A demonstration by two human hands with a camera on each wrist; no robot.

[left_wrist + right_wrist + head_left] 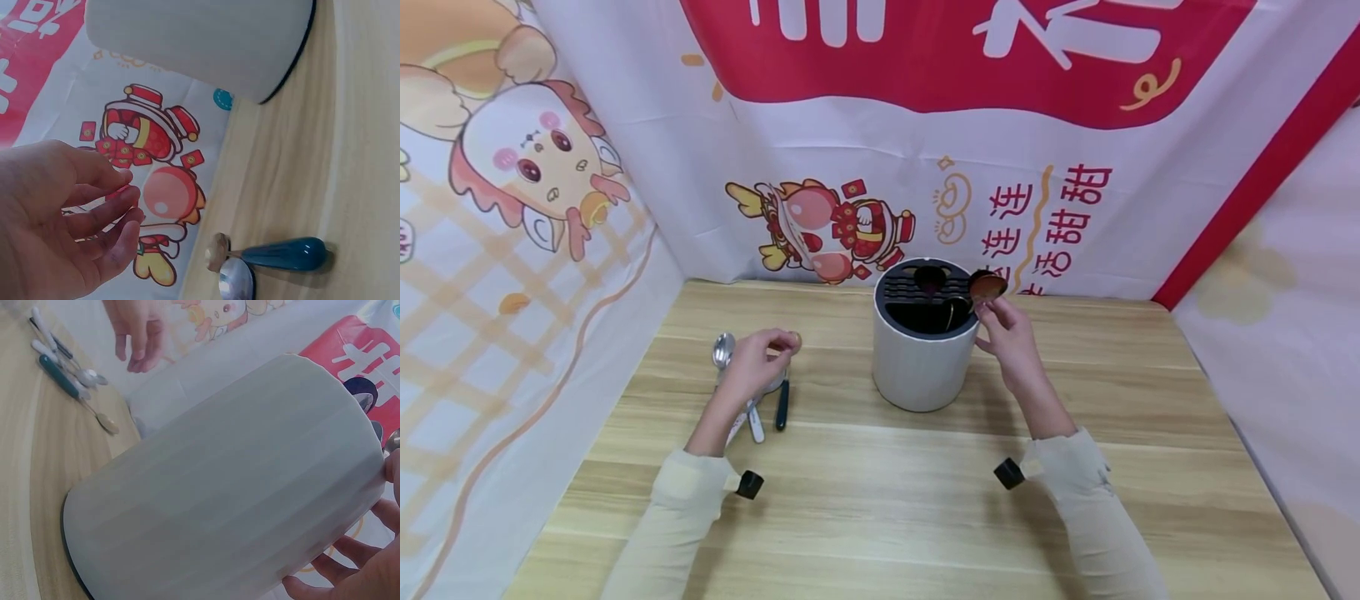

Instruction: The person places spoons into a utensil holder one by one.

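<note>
A white cylindrical utensil holder (917, 375) with a dark slotted top stands on the table. My right hand (1011, 337) is at its right rim, thumb and forefinger pinching a spoon (988, 286) just below its upturned bowl; the handle runs down into the holder. In the right wrist view, the other fingers lie along the outside of the holder wall. Another spoon (931, 279) stands in the top slots. My left hand (758, 358) hovers over several spoons on the table, fingers loosely bent, holding nothing. Among those are a silver spoon (723, 350) and a teal-handled spoon (284, 253).
A white-handled utensil (756, 423) lies beside the teal handle. The wooden table (887, 500) ends at the back against a printed cloth (820, 142), and similar cloth hangs on the left and right. Each sleeve has a small black device (1009, 473) at the cuff.
</note>
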